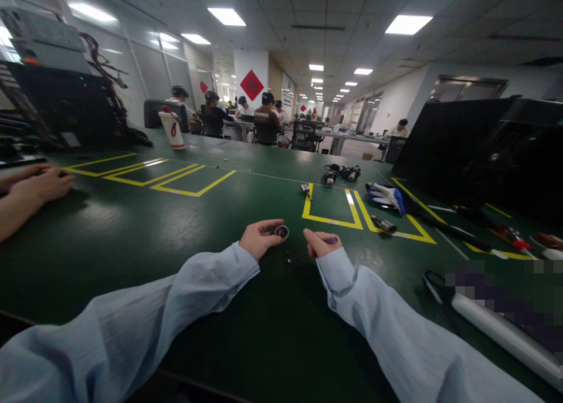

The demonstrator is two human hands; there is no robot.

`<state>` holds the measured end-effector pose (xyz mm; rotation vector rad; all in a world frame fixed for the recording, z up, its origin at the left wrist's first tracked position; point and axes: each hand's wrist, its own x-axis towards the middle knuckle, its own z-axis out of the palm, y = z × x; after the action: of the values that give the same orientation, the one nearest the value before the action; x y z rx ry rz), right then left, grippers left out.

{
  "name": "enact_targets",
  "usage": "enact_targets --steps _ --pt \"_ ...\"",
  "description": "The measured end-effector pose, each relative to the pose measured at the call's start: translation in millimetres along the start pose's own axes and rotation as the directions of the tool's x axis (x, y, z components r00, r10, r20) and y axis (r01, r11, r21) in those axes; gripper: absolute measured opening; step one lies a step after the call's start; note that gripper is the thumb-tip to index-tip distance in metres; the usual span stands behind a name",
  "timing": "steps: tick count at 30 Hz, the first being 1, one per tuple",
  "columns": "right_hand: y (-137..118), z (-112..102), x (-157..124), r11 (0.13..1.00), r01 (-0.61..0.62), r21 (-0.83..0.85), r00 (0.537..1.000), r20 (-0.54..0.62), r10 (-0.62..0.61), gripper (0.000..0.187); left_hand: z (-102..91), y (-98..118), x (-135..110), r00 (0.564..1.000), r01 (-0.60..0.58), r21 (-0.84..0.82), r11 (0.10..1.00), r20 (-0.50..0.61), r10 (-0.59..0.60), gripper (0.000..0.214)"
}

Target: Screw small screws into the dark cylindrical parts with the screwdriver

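Note:
My left hand [259,237] rests on the green table [132,227] with its fingers pinched round a small round metal ring part [281,232]. A hand's width to the right, my right hand [320,242] is curled shut on a small dark purple piece [331,240]. Both forearms wear light blue sleeves. One or two tiny loose bits [288,257] lie on the table between and just below my hands.
Yellow tape boxes mark the table. Beyond my hands lie a small metal part [305,189], black cylindrical parts [341,173], a blue-white glove [386,195], a metal cylinder [383,224] and red-handled tools [510,234]. Another person's hands [37,186] rest at left. A white cup [172,128] stands far back.

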<state>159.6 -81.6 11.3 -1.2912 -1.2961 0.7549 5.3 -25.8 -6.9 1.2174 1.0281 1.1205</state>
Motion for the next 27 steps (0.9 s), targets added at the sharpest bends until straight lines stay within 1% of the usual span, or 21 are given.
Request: enact_targets --steps 3,4,6,9,11,13,15,21,24,27 --pt "1 0 -9 0.993 0.048 0.111 0.998 -0.042 -0.043 0.046 -0.1 1 1 1.000 0.001 -0.003 1.000 0.001 -0.001 0.048" --pt "1 0 -11 0.989 0.087 0.117 0.995 -0.056 -0.081 0.045 0.5 2 0 1.000 -0.005 -0.011 1.000 -0.001 0.005 0.047" --pt "1 2 -15 0.980 0.186 0.072 0.981 -0.074 -0.181 0.042 2.4 3 -4 1.000 -0.015 -0.030 0.999 -0.010 0.015 0.045" --pt "5 6 -18 0.934 0.353 -0.051 0.934 -0.045 -0.356 0.040 5.1 5 -10 1.000 -0.014 -0.048 0.999 -0.011 0.014 0.043" --pt "9 8 -17 0.881 0.457 -0.121 0.887 -0.015 -0.462 0.037 6.0 6 -11 1.000 -0.015 -0.041 0.999 -0.009 0.014 0.043" --pt "12 9 -16 0.830 0.530 -0.175 0.843 0.003 -0.537 0.035 6.4 7 -12 1.000 -0.018 -0.025 1.000 -0.010 0.018 0.042" --pt "14 9 -15 0.797 0.565 -0.214 0.818 0.017 -0.576 0.033 6.9 8 -12 1.000 -0.019 -0.016 1.000 -0.009 0.019 0.041" --pt "13 8 -14 0.747 0.609 -0.268 0.782 0.043 -0.622 0.031 10.2 13 -17 1.000 -0.016 0.008 1.000 0.004 0.016 0.033" --pt "13 8 -15 0.714 0.634 -0.299 0.758 0.053 -0.651 0.032 11.4 16 -18 0.999 -0.035 0.044 0.998 -0.022 0.036 0.026" --pt "13 8 -15 0.665 0.674 -0.322 0.718 0.073 -0.692 0.032 11.7 17 -19 0.997 -0.054 0.079 0.995 -0.043 0.058 0.023"
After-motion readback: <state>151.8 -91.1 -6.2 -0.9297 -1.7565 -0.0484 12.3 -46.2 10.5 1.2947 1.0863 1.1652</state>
